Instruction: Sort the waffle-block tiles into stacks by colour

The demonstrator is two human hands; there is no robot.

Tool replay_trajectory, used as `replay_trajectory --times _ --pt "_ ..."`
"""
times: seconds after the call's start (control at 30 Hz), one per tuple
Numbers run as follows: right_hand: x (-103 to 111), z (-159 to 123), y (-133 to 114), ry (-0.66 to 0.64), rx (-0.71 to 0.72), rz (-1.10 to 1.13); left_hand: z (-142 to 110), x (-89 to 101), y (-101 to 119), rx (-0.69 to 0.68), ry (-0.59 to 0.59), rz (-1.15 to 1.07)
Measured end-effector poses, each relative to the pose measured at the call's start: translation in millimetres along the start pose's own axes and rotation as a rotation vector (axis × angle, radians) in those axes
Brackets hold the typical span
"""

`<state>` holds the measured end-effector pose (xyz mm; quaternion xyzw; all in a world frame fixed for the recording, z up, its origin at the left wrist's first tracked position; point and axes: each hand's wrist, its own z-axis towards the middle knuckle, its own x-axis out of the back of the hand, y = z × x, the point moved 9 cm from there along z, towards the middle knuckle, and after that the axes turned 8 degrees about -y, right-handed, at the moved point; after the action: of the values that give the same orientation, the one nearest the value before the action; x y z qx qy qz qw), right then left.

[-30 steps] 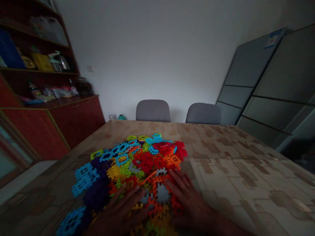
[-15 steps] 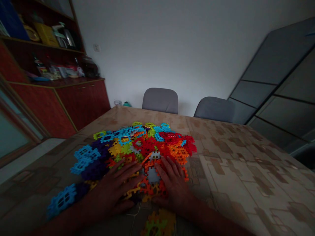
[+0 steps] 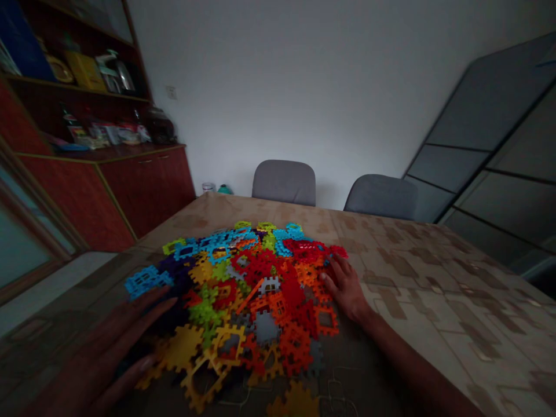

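A heap of colourful plastic interlocking building pieces with toothed edges [image 3: 264, 330] lies on the table in front of me. My left hand [image 3: 117, 341] is at the heap's left side, fingers stretched out over dark purple pieces and beside a light blue window piece [image 3: 147, 279]; it is partly blurred. On the right edge, my right hand [image 3: 345, 284] rests against red pieces [image 3: 304, 250] and an orange piece [image 3: 324, 289], thumb apart from the fingers. Its fingertips are partly lost among the red pieces. Nearest me lie yellow frame pieces [image 3: 202, 382].
The table [image 3: 425, 301] has a patterned brown cloth. Two grey chairs [image 3: 284, 182] stand behind its far edge, against a white wall. A red-brown cabinet [image 3: 147, 185] with bottles and a kettle is at the left; a grey panelled wardrobe [image 3: 460, 139] is at the right.
My hands have moved apart from the middle of the heap, the left one outward to the left and nearer me, the right one outward to the right edge. More pieces in the middle now show.
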<state>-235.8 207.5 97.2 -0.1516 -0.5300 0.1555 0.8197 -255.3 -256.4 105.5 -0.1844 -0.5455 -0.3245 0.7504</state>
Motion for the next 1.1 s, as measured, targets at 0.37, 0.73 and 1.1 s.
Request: replay_trajectory --times 0.37,0.73,1.1 --pt "-37.4 -13.2 -52.2 -0.096 0.171 0.117 49.3 -1.9 37.2 -0.122 0.058 -0.108" --pt "8.1 -22.3 -77.1 -0.113 0.161 0.296 68.5 -0.9 28.3 -0.200 -0.114 -0.175" --pt "-9.5 -39.0 -200.9 -0.344 0.376 0.304 80.3 -6.1 40.6 -0.232 -0.176 -0.235"
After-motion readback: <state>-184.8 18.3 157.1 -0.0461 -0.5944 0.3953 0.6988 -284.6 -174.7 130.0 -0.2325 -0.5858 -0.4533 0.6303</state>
